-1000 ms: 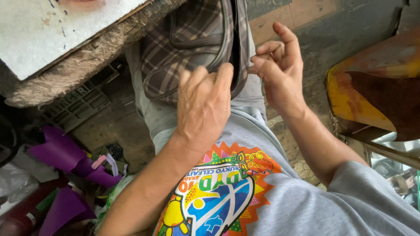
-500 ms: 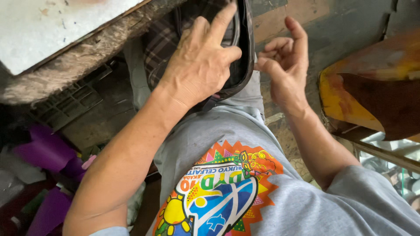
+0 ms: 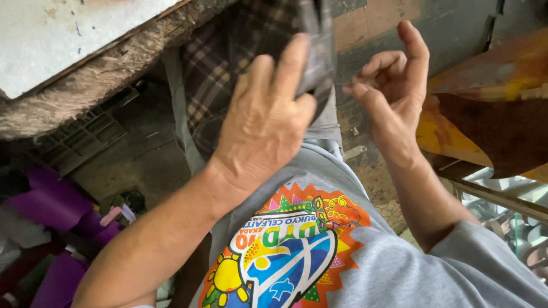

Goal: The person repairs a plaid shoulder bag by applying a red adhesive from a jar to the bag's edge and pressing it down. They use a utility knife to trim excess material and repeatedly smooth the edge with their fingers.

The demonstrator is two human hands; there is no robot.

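Clutching plaid cloth, left hand grip closed (right hand half-curled, empty).

The plaid cloth under the left hand is checked in dark brown, purple-grey and pale cream lines. The shirt is light grey, with a bright print of orange and red spiky edging, a yellow sun, blue and white shapes and green letters. The counter is white on top, with a rough brown-grey edge. Purple sheets lie on the floor. The curved panel at the right is rusty brown with yellow-orange patches.
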